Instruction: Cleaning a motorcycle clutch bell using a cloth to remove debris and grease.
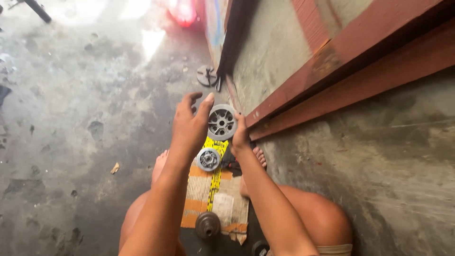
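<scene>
— What have the hands got?

— A grey metal wheel [222,122] with round holes about its hub, held up on edge between them, over the far end of the mat [212,199]. The left hand [189,127] presses its thumb to the wheel's left rim, the other fingers spread loose above; the right hand [241,137] closes on the right rim from below. Neither grip is a full fist (more a pinch from both sides).

— And around it?

— A smaller hub [208,159] lies on the mat just under the left wrist, a dark rusty disc [207,224] sits at the mat's near edge, and another disc [206,75] lies on the floor [85,118] well beyond, by the red frame [341,61].

— How should the wheel be handled well?

— I'd judge it heavy and oily, so both rims want firm contact, thumbs clear of the holes. Keep it over the mat, not the bare feet either side, in case it slips.
</scene>
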